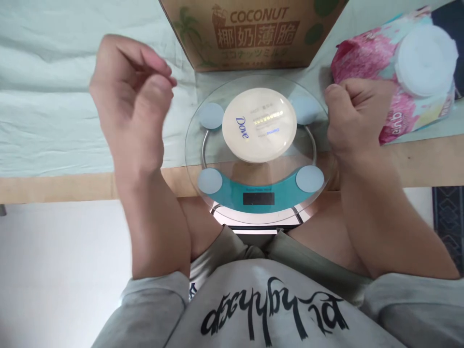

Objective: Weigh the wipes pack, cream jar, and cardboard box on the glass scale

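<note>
A cream-coloured Dove jar (258, 125) is sitting lid-up at the middle of a round glass scale (253, 193), its blue brand name running down the left of the lid and a strip of small print catching the light across the centre. The scale, with four pale discs at its corners and a teal band around a dark, blank display, is resting at the near edge of the worktop (54, 186), partly overhanging the seated person's lap. Behind it, a brown cardboard box (250, 34) printed with "COCONUT" and a palm tree is standing against the far side; what it is holding cannot be seen. To the right, a pink flowered wipes pack (377, 72) with a round white lid is lying tilted on the pale cloth. The person's left hand (132, 101) is hanging raised in the air left of the scale, its grip curled together on nothing. The right hand (353, 121) is hovering as a closed fist just beside the scale's right rim, also holding nothing, close against the wipes pack.
</note>
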Demonstrator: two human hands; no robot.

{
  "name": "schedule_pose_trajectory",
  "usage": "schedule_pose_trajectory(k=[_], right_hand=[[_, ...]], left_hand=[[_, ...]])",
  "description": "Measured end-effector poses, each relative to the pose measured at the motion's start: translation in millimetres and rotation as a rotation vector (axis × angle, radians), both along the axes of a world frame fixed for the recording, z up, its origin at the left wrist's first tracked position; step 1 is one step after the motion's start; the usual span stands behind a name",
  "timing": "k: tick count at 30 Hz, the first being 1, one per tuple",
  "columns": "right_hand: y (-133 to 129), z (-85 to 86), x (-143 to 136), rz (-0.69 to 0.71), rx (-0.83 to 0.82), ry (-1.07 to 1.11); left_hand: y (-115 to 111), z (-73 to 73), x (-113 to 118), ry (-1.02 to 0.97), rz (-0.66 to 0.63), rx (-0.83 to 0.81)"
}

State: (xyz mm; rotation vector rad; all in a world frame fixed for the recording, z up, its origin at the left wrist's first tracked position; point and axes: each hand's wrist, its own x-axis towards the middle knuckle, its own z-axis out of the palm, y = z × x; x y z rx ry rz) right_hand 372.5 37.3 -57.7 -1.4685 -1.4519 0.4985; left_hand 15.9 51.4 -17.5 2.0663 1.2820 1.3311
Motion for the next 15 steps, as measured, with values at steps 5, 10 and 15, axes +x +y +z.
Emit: schedule_pose_trajectory(k=[5,10,15], right_hand=[[-3.9,9.2,-6.2,0.001,-0.037,-0.056],[-3.1,13.4,-9.7,0.038,-0.106,-0.13],[-3.1,11.8,-7.0,0.055,-0.133,-0.158]], left_hand=[[-23.8,17.1,31.6,0.25,-0.423,-0.013],[-31.3,12.7,54.9,0.355,-0.429,-0.068],[-24.9,-3.2,57.3,0.222,-0.419,0.109]])
